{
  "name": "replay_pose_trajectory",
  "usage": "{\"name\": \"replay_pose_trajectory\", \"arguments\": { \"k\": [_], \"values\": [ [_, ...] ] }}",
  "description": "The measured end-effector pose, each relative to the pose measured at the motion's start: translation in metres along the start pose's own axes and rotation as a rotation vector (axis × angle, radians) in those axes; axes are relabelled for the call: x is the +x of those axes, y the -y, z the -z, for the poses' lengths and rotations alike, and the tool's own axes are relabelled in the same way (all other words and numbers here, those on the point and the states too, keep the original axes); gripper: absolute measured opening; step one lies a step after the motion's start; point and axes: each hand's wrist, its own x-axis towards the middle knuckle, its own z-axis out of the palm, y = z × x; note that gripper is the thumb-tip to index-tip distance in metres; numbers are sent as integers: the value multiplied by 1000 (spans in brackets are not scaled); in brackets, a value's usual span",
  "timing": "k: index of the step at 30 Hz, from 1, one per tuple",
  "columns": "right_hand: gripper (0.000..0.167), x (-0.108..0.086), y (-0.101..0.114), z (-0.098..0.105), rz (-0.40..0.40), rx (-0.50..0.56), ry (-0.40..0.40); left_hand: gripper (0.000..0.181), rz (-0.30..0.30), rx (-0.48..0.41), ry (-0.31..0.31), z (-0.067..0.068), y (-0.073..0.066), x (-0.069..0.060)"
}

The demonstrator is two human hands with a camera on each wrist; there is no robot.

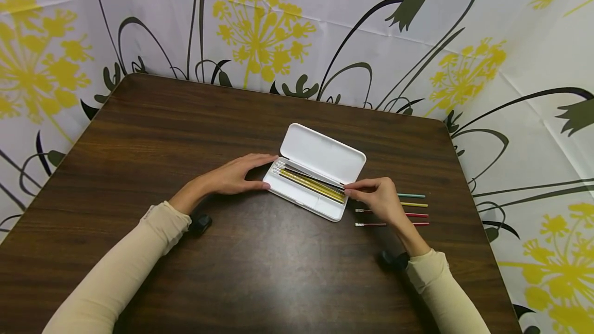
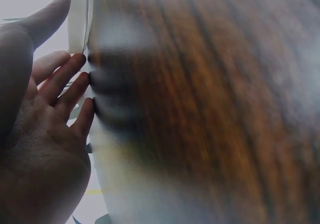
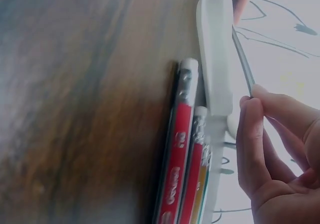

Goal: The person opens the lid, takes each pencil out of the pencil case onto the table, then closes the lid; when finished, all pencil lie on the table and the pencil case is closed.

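Observation:
An open white pencil case (image 1: 290,189) lies tilted on the table, its lid (image 1: 322,152) leaning back. Inside are several pencils (image 1: 311,183), gold and black, with white erasers at the left end. The left hand (image 1: 232,174) touches the case's left end, thumb and fingers spread and nearly straight. Thumb and fingers of the right hand (image 1: 382,200) pinch the end of a dark pencil at the case's right end. In the right wrist view this dark pencil (image 3: 243,59) slants up from the fingertips of the right hand (image 3: 280,149), above the case's edge (image 3: 217,49).
Right of the case lie two red pencils (image 1: 419,215), a yellow one (image 1: 417,204) and a teal one (image 1: 413,196), side by side, partly under the right hand. The brown wooden table (image 1: 185,122) meets a flower-patterned curtain (image 1: 287,24) at the back and sides.

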Motion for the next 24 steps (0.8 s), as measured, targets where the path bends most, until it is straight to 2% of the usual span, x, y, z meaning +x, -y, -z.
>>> {"name": "replay_pose_trajectory", "arguments": {
  "k": [2,9,14,24],
  "values": [
    [12,-1,0,2,-9,13,2,75,-1,3,0,0,0,0],
    [18,-15,23,19,-26,52,40,75,-2,1,-5,-2,2,0],
    [18,-26,13,47,-11,39,52,76,7,0,1,-4,2,1],
    [15,-49,-21,111,49,0,112,74,-15,1,-10,-3,4,1]
  ]
}}
